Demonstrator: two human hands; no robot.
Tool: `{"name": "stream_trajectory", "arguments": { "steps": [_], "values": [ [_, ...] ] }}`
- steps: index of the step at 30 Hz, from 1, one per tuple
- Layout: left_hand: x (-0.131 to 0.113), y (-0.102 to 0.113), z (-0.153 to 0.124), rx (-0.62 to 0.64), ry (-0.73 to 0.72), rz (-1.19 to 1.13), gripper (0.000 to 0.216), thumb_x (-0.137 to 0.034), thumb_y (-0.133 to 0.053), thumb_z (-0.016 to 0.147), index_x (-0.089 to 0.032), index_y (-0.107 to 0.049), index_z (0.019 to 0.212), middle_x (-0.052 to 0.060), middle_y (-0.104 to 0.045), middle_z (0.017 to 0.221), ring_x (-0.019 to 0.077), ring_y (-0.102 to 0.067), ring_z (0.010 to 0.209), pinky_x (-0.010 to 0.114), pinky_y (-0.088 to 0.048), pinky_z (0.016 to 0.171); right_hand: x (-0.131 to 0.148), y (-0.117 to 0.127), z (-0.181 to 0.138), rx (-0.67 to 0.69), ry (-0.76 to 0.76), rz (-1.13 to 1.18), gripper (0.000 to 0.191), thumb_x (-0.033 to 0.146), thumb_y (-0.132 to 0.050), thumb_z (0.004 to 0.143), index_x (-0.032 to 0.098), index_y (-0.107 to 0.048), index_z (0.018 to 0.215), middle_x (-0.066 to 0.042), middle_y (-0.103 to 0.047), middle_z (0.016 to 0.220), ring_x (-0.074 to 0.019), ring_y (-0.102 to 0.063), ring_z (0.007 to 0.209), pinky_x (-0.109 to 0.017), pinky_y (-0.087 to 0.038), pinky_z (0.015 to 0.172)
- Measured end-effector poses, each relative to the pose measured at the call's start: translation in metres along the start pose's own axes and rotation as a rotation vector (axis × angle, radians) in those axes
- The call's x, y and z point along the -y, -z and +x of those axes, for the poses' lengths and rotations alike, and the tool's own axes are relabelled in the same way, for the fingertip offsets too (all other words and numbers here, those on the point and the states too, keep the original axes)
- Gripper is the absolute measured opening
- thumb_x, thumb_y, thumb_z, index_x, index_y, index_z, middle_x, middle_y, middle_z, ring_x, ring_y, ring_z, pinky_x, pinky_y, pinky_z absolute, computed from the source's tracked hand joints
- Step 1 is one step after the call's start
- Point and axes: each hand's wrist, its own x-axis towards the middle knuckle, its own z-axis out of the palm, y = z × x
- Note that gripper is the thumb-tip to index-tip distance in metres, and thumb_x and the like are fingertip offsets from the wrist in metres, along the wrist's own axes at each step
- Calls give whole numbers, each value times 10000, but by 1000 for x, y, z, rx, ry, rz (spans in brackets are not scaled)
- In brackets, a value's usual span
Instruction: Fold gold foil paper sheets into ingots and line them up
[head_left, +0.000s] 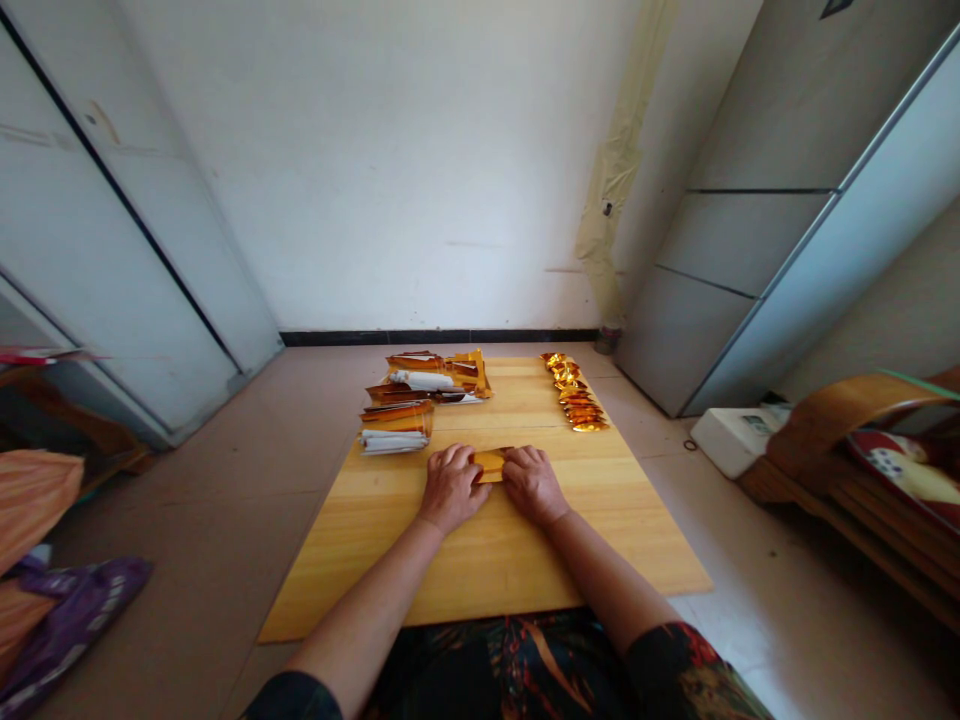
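Between my two hands lies a small golden packet (pixel 490 466), low over the middle of the wooden board (pixel 465 560). My left hand (pixel 451 487) grips its left end with curled fingers. At the other end, my right hand (pixel 534 483) holds it the same way. Parts of the packet are hidden under my fingers. Beyond my left hand are brown-gold wrappers (pixel 397 415) and a stack of white strips (pixel 394 441). A row of shiny gold packets (pixel 577 395) lies at the board's far right.
A white wall (pixel 420 180) stands behind the board. To the right are a grey refrigerator (pixel 739 235), a white box (pixel 731 440) and a wooden seat (pixel 825 420). Purple and orange bags (pixel 82 610) lie at the left on the tiled floor (pixel 225 500).
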Motion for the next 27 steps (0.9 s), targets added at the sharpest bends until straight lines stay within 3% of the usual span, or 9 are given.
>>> {"name": "stream_trajectory", "arguments": {
  "steps": [5,15,22,27],
  "values": [
    [2,-4,-1,44,-2,-28,130,-247,-598,760,-224,-672,864,71,-609,925,242,-500,957,411,-390,834,-4,-2,-2,41,-67,44,131,154,-570,808,213,-656,728,-32,-642,782,-165,-515,783,-276,-334,718],
    [11,-7,1,11,3,-167,182,-179,-510,831,-200,-664,734,50,-646,826,181,-550,837,327,-427,790,-18,2,4,107,-65,192,160,218,-570,845,220,-681,731,-11,-633,757,-135,-559,733,-236,-382,685],
    [16,-17,5,-7,101,-189,201,-190,-516,836,-191,-641,679,41,-630,785,165,-557,812,295,-428,772,-20,-4,8,84,-224,68,173,247,-562,847,203,-662,713,-28,-630,724,-142,-565,712,-233,-385,662],
    [14,-16,7,4,141,-182,157,-177,-553,804,-193,-631,668,31,-609,763,164,-553,807,288,-424,757,-17,-6,12,139,-358,-28,146,313,-608,817,209,-658,726,-46,-645,743,-162,-573,696,-245,-366,617]
  ]
}}
